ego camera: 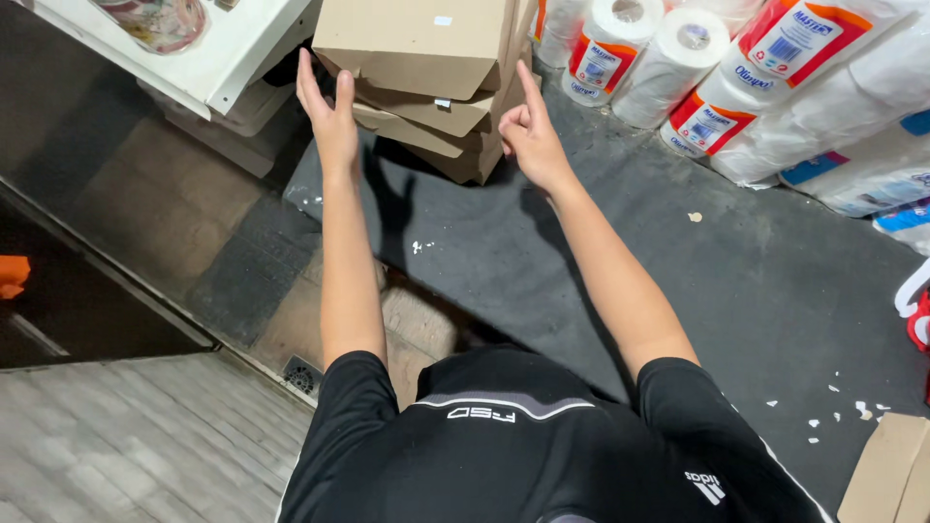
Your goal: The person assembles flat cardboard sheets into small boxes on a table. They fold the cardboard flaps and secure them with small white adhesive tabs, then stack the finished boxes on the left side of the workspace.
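A stack of brown cardboard boxes [426, 77] stands on a dark grey surface [736, 281] ahead of me. My left hand [327, 111] is raised at the stack's left side, fingers straight and apart, palm toward the boxes, holding nothing. My right hand [528, 131] sits at the stack's right side, its index finger pointing up along the box edge and the other fingers curled. Neither hand grips a box.
Wrapped packs of white paper rolls [775, 87] lie at the back right. A white shelf edge [194, 68] juts out at the upper left over more cardboard. A cardboard piece [886, 470] lies at the lower right. Tiled floor and a drain [302, 373] are below left.
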